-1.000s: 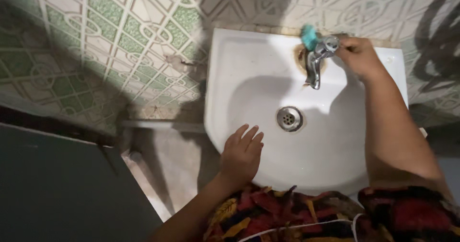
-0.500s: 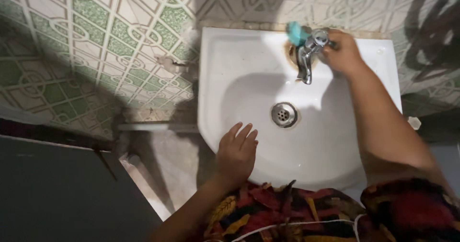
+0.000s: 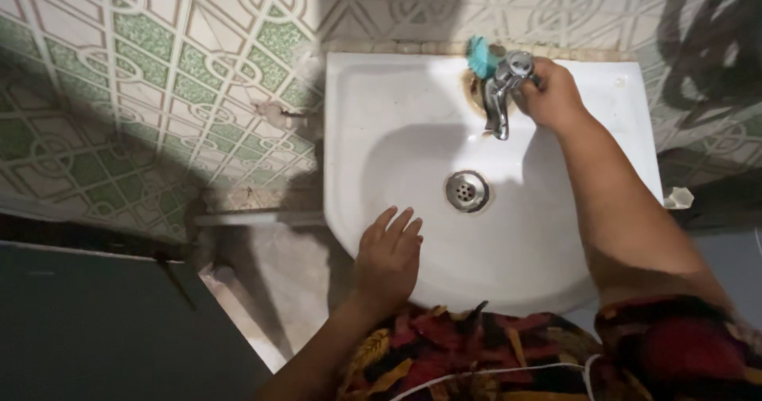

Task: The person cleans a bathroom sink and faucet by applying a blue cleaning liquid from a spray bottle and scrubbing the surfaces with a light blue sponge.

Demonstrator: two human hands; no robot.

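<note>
Right hand (image 3: 549, 93) still gripping teal brush (image 3: 479, 55) by tap (image 3: 500, 92), left hand (image 3: 387, 257) open — unmoved on sink (image 3: 381, 131)

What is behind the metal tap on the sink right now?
Behind the tap, a teal brush head shows at the sink's back edge, with brown staining around the tap base. The right hand covers the brush's handle.

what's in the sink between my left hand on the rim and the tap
In the head view, only the round metal drain lies between the left hand and the tap; the rest is bare white basin.
</note>
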